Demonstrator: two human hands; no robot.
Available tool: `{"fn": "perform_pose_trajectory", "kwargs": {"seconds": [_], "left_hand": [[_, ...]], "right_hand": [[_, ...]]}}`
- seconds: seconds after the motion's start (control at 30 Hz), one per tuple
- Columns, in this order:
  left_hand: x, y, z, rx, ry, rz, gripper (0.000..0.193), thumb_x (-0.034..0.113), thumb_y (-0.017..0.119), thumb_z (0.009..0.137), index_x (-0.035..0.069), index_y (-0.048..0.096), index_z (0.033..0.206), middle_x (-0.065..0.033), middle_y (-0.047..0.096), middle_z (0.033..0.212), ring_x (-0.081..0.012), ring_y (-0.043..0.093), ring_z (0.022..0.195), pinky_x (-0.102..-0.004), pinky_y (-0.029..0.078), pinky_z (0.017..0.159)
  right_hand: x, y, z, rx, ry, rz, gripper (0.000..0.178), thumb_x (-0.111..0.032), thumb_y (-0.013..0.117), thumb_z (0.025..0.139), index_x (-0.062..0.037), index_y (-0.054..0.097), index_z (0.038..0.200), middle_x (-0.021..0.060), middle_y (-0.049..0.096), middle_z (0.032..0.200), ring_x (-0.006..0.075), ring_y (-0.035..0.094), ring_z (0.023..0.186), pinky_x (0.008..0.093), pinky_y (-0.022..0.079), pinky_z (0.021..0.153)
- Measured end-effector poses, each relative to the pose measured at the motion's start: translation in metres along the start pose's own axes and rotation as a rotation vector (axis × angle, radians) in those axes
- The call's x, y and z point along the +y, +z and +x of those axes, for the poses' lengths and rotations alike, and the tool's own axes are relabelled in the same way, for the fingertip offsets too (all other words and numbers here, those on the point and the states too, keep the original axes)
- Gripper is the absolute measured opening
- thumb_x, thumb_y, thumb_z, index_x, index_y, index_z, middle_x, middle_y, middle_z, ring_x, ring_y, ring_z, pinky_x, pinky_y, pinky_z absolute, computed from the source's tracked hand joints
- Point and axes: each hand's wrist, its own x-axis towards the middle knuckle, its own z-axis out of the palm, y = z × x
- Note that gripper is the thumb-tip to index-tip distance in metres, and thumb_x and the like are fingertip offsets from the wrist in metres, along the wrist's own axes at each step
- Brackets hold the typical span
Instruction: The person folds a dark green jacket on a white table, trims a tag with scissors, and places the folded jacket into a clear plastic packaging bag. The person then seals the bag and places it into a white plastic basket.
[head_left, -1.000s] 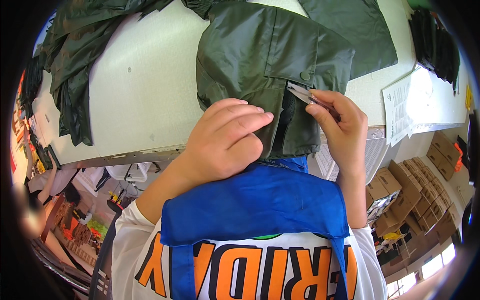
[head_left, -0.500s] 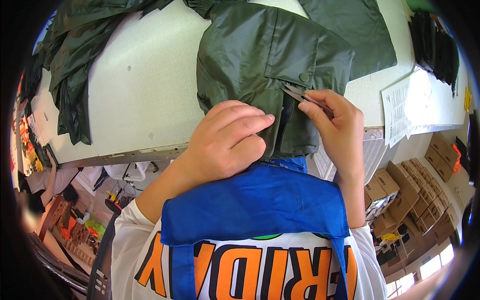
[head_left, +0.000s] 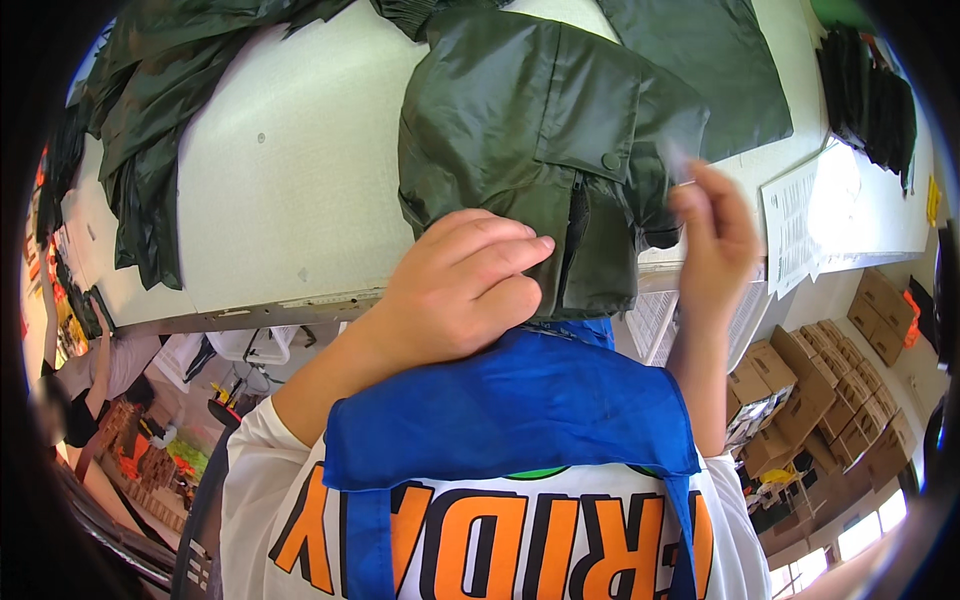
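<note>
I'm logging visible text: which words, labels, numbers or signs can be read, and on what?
White shirt: large upside-down orange letters, partly covered by the blue apron; legible, but not copied here.
Paper sheet, right: printed rows, too small to read.
Cardboard boxes: any print too small to read.

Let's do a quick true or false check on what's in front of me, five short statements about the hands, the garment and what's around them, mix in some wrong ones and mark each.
1. The left hand touches the dark green garment. True.
2. The round button on the flap is bright orange. False: the round button is dark green, like the flap.
3. A dark opening shows between the two hands. True.
4. The printed sheet lies to the left of the garment. False: the printed sheet is to its right.
5. The right hand looks blurred. True.
</note>
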Motion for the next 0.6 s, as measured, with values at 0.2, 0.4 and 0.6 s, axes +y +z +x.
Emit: {"fn": "perform_pose_trajectory", "kwargs": {"seconds": [0.2, 0.4, 0.6], "left_hand": [[0.002, -0.016, -0.01, -0.04, -0.168, 0.028, 0.032, 0.017, 0.074, 0.075, 0.004, 0.061, 0.101, -0.0108, 0.062, 0.107, -0.0273, 0.061, 0.09, -0.0333, 0.05, 0.08], [-0.026, -0.012, -0.024, 0.385, -1.179, -0.561, 0.036, 0.018, 0.06, 0.092, -0.003, 0.047, 0.118, -0.0123, 0.057, 0.106, -0.0156, 0.056, 0.09, -0.0301, 0.048, 0.074], [-0.009, -0.021, -0.008, 0.673, -1.377, -1.101, 0.028, 0.02, 0.052, 0.096, 0.0, 0.047, 0.115, -0.0098, 0.059, 0.1, -0.0137, 0.055, 0.089, -0.0303, 0.047, 0.077]], "right_hand": [[0.068, -0.032, 0.065, 0.032, -0.179, -0.678, 0.03, -0.021, 0.06, 0.092, -0.0059, 0.062, 0.118, 0.016, 0.064, 0.104, 0.0185, 0.059, 0.092, 0.0319, 0.047, 0.08], [0.029, 0.003, 0.009, 0.093, 0.088, -0.254, 0.05, -0.026, 0.052, 0.097, 0.0012, 0.038, 0.136, 0.019, 0.049, 0.125, 0.0229, 0.049, 0.109, 0.0349, 0.041, 0.091], [0.034, 0.006, -0.015, 0.031, 0.235, -0.004, 0.043, -0.028, 0.046, 0.1, 0.0051, 0.044, 0.128, 0.0168, 0.06, 0.106, 0.0241, 0.054, 0.095, 0.0337, 0.042, 0.088]]}}
